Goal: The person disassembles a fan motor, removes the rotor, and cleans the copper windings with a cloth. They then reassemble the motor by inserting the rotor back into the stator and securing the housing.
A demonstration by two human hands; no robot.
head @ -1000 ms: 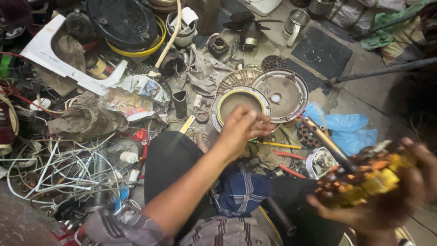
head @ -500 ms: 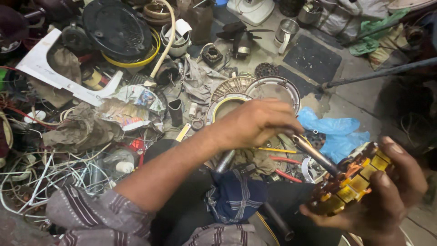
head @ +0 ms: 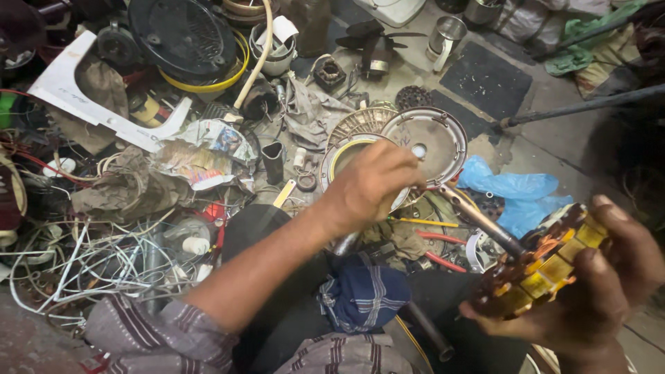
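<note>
Head view. The right hand (head: 596, 291) is clamped around a round motor stator with copper windings and yellow insulation strips (head: 540, 266), held low at the right above the lap. A grey metal shaft (head: 478, 218) projects from the stator toward the left hand (head: 374, 183). The left hand is closed over the shaft's far end, above a round silver metal cover plate (head: 433, 142) on the cluttered floor.
</note>
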